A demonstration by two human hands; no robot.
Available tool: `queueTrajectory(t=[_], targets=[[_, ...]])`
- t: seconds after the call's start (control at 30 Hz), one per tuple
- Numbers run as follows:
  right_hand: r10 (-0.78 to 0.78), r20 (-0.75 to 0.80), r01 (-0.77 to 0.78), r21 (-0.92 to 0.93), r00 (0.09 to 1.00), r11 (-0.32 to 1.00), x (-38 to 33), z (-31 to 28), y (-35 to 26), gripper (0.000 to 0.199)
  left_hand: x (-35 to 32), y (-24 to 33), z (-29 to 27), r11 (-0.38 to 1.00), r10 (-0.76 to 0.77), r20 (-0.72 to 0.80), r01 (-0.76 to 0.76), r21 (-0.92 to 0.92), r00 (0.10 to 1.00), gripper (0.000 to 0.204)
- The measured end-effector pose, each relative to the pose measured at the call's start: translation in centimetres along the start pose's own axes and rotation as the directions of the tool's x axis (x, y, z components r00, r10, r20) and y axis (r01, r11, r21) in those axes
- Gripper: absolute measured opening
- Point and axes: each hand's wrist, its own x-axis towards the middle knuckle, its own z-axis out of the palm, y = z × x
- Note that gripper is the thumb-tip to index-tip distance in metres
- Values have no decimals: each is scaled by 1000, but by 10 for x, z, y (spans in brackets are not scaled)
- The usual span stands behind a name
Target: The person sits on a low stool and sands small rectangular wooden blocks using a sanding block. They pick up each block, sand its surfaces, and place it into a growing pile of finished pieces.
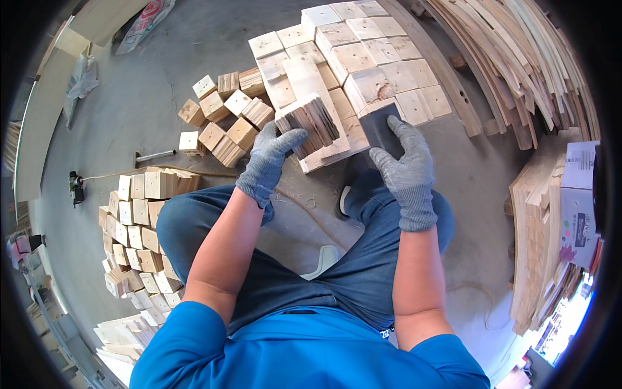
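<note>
Grey knitted gloves cover both my hands. My left hand grips a wooden block by its left side, thumb on the near edge; the rough layered side of the block faces up. Under it lies a pale wooden board, resting on the stacked blocks. My right hand is closed on a dark grey flat piece, which looks like a sheet of sandpaper, with the thumb beneath and fingers over its right edge. The sheet is apart from the block, near the corner of the stack.
Neat rows of pale blocks stand ahead. Loose blocks lie left of them, and a larger pile sits by my left knee. Long planks and a white carton are at right. A green-black tool with a hose lies far left.
</note>
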Motion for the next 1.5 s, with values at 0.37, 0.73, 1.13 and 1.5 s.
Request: queueTrajectory(t=[0.37, 0.73, 1.13, 1.5], targets=[[-20, -8, 20, 16, 1000, 1000, -1, 1, 11, 67, 35, -53, 20, 849, 356, 28, -336, 408, 934, 109], [-58, 173, 80, -123, 983, 989, -13, 15, 5, 73, 45, -88, 12, 666, 418, 54, -346, 661, 907, 137], [-166, 218, 235, -344, 962, 909, -11, 52, -8, 73, 39, -79, 23, 629, 516, 64, -429, 648, 854, 105], [-95, 169, 160, -428, 981, 889, 103, 96, -31, 66, 49, -94, 23, 629, 571, 39, -467, 621, 820, 102]])
